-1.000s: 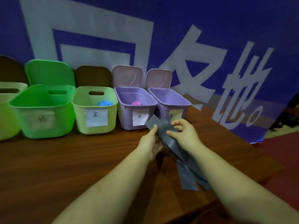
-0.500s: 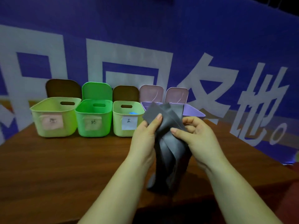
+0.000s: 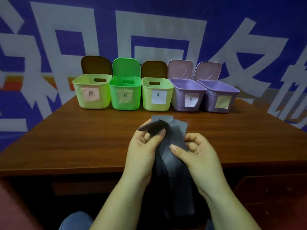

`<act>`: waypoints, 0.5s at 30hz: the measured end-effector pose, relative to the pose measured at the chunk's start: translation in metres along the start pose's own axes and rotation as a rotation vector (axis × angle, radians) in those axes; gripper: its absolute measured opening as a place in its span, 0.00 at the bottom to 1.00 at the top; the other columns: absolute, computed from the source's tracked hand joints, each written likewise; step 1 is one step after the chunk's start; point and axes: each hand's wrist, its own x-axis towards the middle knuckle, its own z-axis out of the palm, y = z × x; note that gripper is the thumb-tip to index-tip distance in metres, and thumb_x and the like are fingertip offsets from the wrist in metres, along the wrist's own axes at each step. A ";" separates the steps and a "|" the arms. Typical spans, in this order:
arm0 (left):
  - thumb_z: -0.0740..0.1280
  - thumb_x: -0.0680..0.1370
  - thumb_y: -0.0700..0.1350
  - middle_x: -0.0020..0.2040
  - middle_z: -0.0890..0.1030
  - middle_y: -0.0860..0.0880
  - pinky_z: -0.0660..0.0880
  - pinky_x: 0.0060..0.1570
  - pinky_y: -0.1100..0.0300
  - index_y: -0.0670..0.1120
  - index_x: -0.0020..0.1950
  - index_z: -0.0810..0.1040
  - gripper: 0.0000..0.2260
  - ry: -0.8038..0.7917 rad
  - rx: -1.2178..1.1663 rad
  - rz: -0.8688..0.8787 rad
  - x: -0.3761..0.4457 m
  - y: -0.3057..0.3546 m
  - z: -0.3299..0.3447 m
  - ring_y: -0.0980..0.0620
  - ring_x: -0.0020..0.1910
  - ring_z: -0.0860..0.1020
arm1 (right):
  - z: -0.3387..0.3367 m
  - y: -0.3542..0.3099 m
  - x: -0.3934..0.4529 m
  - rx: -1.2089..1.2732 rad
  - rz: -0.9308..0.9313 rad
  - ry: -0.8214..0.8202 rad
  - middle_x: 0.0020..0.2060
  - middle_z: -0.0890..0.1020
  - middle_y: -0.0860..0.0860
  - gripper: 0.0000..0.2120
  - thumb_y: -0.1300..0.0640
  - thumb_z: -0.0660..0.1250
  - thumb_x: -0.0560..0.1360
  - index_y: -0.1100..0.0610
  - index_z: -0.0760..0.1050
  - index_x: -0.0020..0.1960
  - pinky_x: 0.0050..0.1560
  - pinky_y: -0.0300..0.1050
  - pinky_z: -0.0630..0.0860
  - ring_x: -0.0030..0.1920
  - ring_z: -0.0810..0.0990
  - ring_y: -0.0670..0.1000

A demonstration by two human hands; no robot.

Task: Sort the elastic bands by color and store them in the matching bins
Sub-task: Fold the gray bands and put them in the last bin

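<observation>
Both hands pinch the grey elastic bands (image 3: 167,156) above the counter (image 3: 83,138) edge. The left hand (image 3: 142,151) and right hand (image 3: 197,156) seem to fold them small, probably to fit a bin (image 3: 219,100).

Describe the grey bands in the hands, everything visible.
The grey elastic bands are wide, flat, matte strips, bunched as several overlapping layers; the exact count is unclear. Their upper ends fan out above the wooden table, in front of the bins, and one end curls over. The rest hangs down past the table's near edge between the forearms. The left hand pinches the curled end with its thumb, and the right hand grips the bundle's right side, thumb pressed on its front.
</observation>
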 end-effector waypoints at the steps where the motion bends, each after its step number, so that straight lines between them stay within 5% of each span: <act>1: 0.67 0.72 0.39 0.45 0.85 0.47 0.79 0.46 0.57 0.42 0.56 0.77 0.13 0.018 0.005 -0.008 -0.004 -0.006 -0.005 0.50 0.46 0.83 | 0.000 0.006 -0.003 0.008 0.029 -0.008 0.43 0.85 0.59 0.13 0.70 0.71 0.70 0.62 0.72 0.51 0.48 0.48 0.80 0.45 0.84 0.56; 6: 0.69 0.70 0.39 0.46 0.85 0.45 0.79 0.40 0.59 0.44 0.54 0.79 0.12 0.096 0.002 -0.066 -0.014 -0.022 -0.017 0.47 0.45 0.84 | -0.001 0.031 -0.008 0.058 0.112 -0.041 0.53 0.83 0.51 0.25 0.70 0.70 0.69 0.50 0.70 0.59 0.49 0.42 0.80 0.52 0.83 0.48; 10: 0.68 0.74 0.35 0.45 0.85 0.49 0.77 0.47 0.59 0.51 0.47 0.83 0.11 0.100 0.189 -0.014 -0.019 -0.032 -0.018 0.51 0.48 0.83 | -0.004 0.040 -0.006 -0.227 -0.132 -0.032 0.62 0.71 0.32 0.30 0.50 0.75 0.68 0.31 0.65 0.61 0.61 0.36 0.70 0.65 0.69 0.35; 15: 0.68 0.73 0.33 0.44 0.85 0.51 0.78 0.44 0.64 0.50 0.47 0.83 0.12 0.068 0.313 0.032 -0.027 -0.047 -0.016 0.54 0.46 0.83 | -0.007 0.051 -0.001 -0.388 -0.292 0.012 0.63 0.72 0.36 0.12 0.41 0.67 0.66 0.41 0.79 0.49 0.61 0.33 0.69 0.64 0.71 0.37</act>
